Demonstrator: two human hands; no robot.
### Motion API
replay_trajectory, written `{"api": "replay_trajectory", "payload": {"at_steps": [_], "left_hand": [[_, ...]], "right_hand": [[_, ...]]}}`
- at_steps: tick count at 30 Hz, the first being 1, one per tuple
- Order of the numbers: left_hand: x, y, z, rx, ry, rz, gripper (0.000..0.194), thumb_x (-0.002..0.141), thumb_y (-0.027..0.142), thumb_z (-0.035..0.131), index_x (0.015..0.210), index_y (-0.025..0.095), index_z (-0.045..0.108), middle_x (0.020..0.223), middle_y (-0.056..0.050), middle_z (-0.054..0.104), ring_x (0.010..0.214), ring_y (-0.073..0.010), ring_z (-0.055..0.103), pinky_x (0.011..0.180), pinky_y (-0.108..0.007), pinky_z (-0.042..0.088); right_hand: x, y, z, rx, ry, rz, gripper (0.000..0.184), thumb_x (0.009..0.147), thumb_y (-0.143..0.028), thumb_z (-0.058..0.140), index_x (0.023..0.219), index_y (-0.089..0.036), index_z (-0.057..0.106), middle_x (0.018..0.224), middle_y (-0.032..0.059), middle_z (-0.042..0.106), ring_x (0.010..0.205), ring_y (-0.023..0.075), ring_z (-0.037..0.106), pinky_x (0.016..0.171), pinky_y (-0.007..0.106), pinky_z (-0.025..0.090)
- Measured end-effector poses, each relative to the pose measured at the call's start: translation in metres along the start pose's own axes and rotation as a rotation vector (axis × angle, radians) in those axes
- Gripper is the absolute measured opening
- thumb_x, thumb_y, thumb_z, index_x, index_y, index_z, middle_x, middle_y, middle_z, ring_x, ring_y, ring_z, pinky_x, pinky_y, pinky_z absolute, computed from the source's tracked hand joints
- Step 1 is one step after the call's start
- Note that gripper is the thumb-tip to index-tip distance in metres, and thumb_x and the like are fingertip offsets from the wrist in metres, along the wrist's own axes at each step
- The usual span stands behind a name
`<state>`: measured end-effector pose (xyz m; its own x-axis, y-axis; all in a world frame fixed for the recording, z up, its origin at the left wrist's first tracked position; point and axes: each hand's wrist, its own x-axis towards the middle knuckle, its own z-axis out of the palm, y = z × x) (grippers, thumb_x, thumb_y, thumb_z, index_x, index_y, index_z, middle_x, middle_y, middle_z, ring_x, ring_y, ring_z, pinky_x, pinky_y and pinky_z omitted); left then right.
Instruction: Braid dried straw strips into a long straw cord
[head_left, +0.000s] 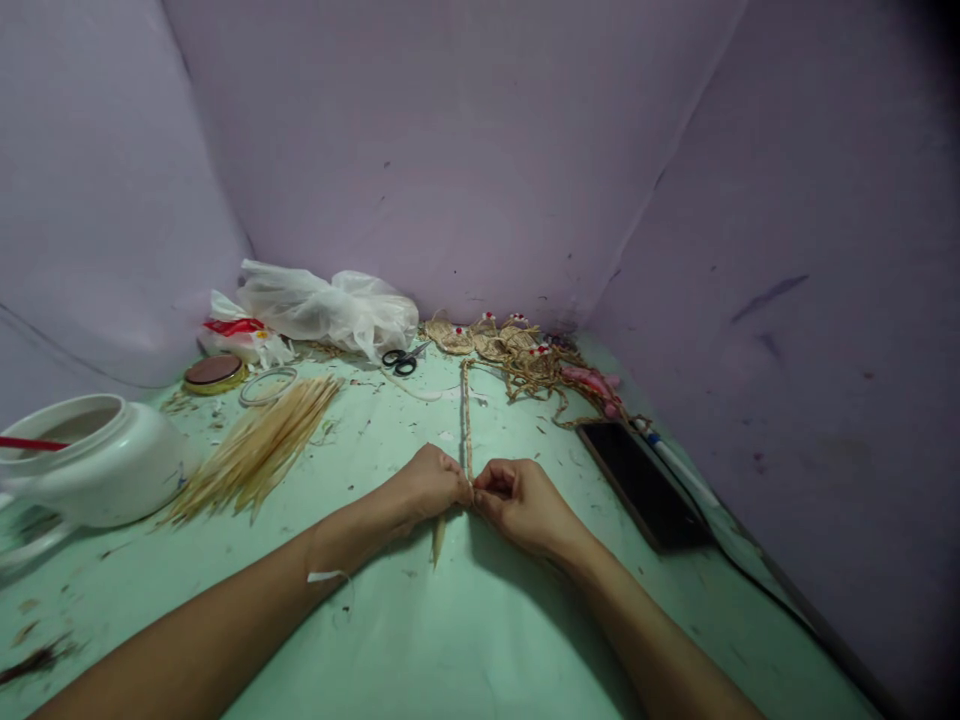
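A thin straw-coloured braided cord (466, 420) runs down the middle of the green tabletop toward me. At its near end my left hand (435, 480) and my right hand (521, 500) meet, both closed, thumbs and fingertips pinching the cord. Below my left hand a pale loose strand end (439, 540) sticks out. Beyond the hands the cord joins a heap of braided cord (532, 375) by the back wall. Round woven pieces (454, 338) with red and white beads lie on that heap. My fingers hide the exact spot where the cord is gripped.
To the left lie a bundle of dry straw strips (259, 450), a white pot (135, 470) and a round tin (214, 373). Black-handled scissors (403, 360) lie near a white plastic bag (337, 305). On the right rests a dark phone (645, 485) beside a black cable (765, 585).
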<state>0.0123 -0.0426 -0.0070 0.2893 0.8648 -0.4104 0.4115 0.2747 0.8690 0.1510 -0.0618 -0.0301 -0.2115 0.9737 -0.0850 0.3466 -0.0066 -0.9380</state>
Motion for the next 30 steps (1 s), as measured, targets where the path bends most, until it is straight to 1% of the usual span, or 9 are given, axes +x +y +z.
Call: {"api": "replay_trajectory", "payload": {"at_steps": [5, 11, 16, 19, 22, 24, 27, 28, 30], "left_hand": [[0.000, -0.003, 0.004, -0.043, 0.008, 0.029, 0.005, 0.050, 0.011, 0.048, 0.045, 0.011, 0.051, 0.037, 0.006, 0.033, 0.040, -0.0036, 0.023, 0.041, -0.021, 0.016], [0.001, -0.006, 0.006, -0.038, 0.046, 0.019, 0.007, 0.050, 0.009, 0.048, 0.043, 0.012, 0.047, 0.036, 0.006, 0.031, 0.040, -0.0037, 0.022, 0.041, -0.021, 0.014], [-0.002, -0.002, 0.006, -0.109, 0.051, -0.054, 0.016, 0.047, 0.007, 0.046, 0.039, 0.015, 0.034, 0.033, 0.008, 0.022, 0.036, -0.0026, 0.016, 0.039, -0.022, 0.008], [-0.003, -0.002, 0.003, -0.169, 0.008, -0.096, 0.011, 0.048, 0.011, 0.045, 0.041, 0.015, 0.039, 0.031, 0.008, 0.024, 0.033, -0.0029, 0.016, 0.037, -0.021, 0.008], [-0.002, -0.006, 0.000, -0.176, -0.038, -0.004, 0.004, 0.047, 0.012, 0.047, 0.043, 0.012, 0.048, 0.034, 0.005, 0.035, 0.035, -0.0037, 0.025, 0.038, -0.020, 0.016], [-0.001, -0.008, -0.002, -0.181, -0.053, 0.038, 0.003, 0.046, 0.014, 0.051, 0.045, 0.011, 0.051, 0.036, 0.004, 0.040, 0.037, -0.0041, 0.029, 0.039, -0.019, 0.019], [-0.002, -0.008, -0.004, -0.202, -0.066, 0.040, 0.008, 0.047, 0.019, 0.054, 0.049, 0.012, 0.052, 0.038, 0.004, 0.040, 0.038, -0.0043, 0.028, 0.040, -0.020, 0.018], [-0.002, -0.007, -0.004, -0.204, -0.070, 0.040, 0.008, 0.048, 0.019, 0.054, 0.050, 0.012, 0.053, 0.038, 0.005, 0.040, 0.038, -0.0042, 0.028, 0.040, -0.019, 0.018], [-0.004, -0.006, -0.005, -0.202, -0.085, 0.058, 0.008, 0.049, 0.019, 0.052, 0.051, 0.012, 0.053, 0.039, 0.005, 0.040, 0.038, -0.0040, 0.027, 0.041, -0.019, 0.018]], "right_hand": [[-0.003, -0.007, -0.004, 0.035, 0.015, 0.096, 0.006, 0.058, -0.018, 0.054, 0.056, -0.013, 0.058, 0.046, -0.0027, 0.050, 0.042, 0.0056, 0.037, 0.041, 0.018, 0.028], [-0.007, -0.018, -0.006, 0.062, 0.063, 0.256, 0.009, 0.056, -0.020, 0.055, 0.050, -0.014, 0.053, 0.036, -0.0039, 0.044, 0.035, 0.0059, 0.033, 0.038, 0.019, 0.023], [-0.020, -0.020, 0.007, -0.288, 0.036, 0.033, 0.010, 0.058, -0.018, 0.052, 0.052, -0.016, 0.059, 0.041, -0.0007, 0.049, 0.038, 0.0074, 0.035, 0.040, 0.021, 0.021], [-0.028, -0.023, 0.015, -0.478, 0.068, -0.158, 0.015, 0.058, -0.012, 0.049, 0.048, -0.016, 0.059, 0.044, 0.0017, 0.053, 0.042, 0.0084, 0.037, 0.044, 0.023, 0.022], [-0.028, -0.023, 0.013, -0.525, 0.039, -0.213, 0.015, 0.059, -0.013, 0.052, 0.047, -0.017, 0.058, 0.045, 0.0015, 0.054, 0.042, 0.0081, 0.036, 0.045, 0.023, 0.021], [-0.024, -0.022, 0.006, -0.434, 0.060, -0.156, 0.014, 0.062, -0.022, 0.056, 0.049, -0.017, 0.058, 0.044, 0.0005, 0.052, 0.042, 0.0082, 0.036, 0.044, 0.022, 0.022], [-0.013, -0.021, -0.002, -0.086, 0.217, -0.017, 0.019, 0.064, -0.034, 0.056, 0.057, -0.016, 0.057, 0.050, 0.0005, 0.053, 0.047, 0.0094, 0.043, 0.045, 0.021, 0.028], [-0.010, -0.021, -0.003, 0.071, 0.228, 0.049, 0.019, 0.064, -0.035, 0.055, 0.060, -0.016, 0.055, 0.052, 0.0007, 0.054, 0.049, 0.0098, 0.045, 0.046, 0.021, 0.031], [-0.006, -0.021, -0.001, 0.344, 0.125, 0.196, 0.019, 0.062, -0.034, 0.056, 0.064, -0.016, 0.052, 0.053, 0.0000, 0.053, 0.048, 0.0094, 0.046, 0.046, 0.021, 0.033]]}}
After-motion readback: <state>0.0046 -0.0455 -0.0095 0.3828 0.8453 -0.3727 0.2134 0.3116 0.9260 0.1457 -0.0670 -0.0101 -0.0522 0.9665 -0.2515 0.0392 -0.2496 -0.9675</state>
